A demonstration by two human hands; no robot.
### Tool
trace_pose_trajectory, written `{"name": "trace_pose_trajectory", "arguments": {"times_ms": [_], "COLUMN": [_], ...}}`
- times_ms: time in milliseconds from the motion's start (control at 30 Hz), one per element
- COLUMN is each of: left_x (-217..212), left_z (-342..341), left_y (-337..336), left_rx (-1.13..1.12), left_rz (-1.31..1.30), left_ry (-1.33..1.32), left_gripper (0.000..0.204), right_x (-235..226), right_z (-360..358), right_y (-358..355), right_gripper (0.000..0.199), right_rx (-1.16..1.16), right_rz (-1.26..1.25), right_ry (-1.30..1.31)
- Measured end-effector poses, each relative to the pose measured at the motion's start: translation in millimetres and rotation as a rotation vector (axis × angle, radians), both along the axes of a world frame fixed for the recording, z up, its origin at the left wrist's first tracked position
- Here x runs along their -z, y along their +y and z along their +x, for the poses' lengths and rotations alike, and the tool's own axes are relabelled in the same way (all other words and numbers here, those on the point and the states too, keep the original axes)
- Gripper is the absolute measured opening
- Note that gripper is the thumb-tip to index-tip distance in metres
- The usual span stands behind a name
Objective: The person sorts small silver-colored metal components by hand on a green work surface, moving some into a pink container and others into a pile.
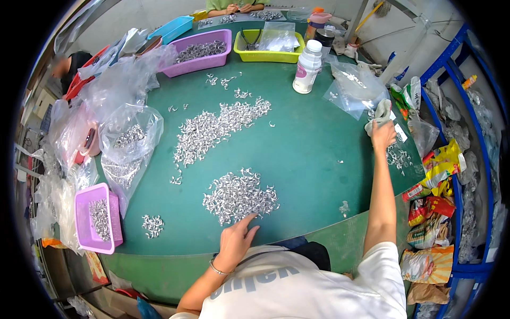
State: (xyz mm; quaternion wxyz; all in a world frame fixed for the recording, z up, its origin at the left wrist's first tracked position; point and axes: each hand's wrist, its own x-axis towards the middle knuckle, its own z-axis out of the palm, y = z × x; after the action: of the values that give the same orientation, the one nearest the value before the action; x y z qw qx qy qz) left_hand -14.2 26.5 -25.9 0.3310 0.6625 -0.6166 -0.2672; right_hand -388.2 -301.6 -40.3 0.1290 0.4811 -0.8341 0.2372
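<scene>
My left hand [237, 243] rests at the near edge of a heap of small curved silver metal pieces [239, 195]. Its index finger touches the heap and the thumb stands apart from it, with nothing held that I can see. Stretched far to the right, my right hand [383, 136] is closed on a crumpled greyish-white cloth [379, 116]. Just beside that hand lie scattered silver pieces [398, 155] and a white slip [400, 133]. A longer heap of the same pieces [218, 130] spreads across the middle of the green table [308, 175].
Purple baskets [226, 40] [117, 223] and a yellow-green basket [265, 56] stand around the table. Near the back right is a white bottle [307, 72]. Plastic bags [127, 154] crowd the left; a blue rack [462, 74] rises at right. Another person's hands [239, 8] work opposite.
</scene>
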Motion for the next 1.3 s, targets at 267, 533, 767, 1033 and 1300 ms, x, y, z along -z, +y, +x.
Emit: {"name": "trace_pose_trajectory", "arguments": {"times_ms": [267,533,767,1033,1300], "left_x": [8.4,12.5,17.6,13.1,16.8], "left_z": [-1.6,1.3,-1.9,0.7,-2.6], "left_y": [-7.8,-6.6,-10.8,-10.4,-13.0], "left_rx": [0.060,0.028,0.043,0.023,0.033], "left_rz": [-0.040,-0.041,-0.069,-0.039,-0.068], "left_ry": [-0.141,-0.138,-0.106,-0.082,-0.086], "left_gripper": [0.034,0.029,0.026,0.024,0.024], "right_x": [-3.4,-98.1,-12.3,-13.5,-6.9], "right_z": [-41.9,86.3,167.1,161.4,161.0], "right_y": [-3.0,141.2,214.6,246.2,217.9], "right_gripper": [0.028,0.015,0.041,0.046,0.048], "right_rx": [-0.081,-0.821,-1.250,-1.217,-1.074], "right_rz": [-0.475,-0.516,0.256,0.448,0.354], "right_ry": [0.071,-0.061,-0.258,0.083,0.215]}}
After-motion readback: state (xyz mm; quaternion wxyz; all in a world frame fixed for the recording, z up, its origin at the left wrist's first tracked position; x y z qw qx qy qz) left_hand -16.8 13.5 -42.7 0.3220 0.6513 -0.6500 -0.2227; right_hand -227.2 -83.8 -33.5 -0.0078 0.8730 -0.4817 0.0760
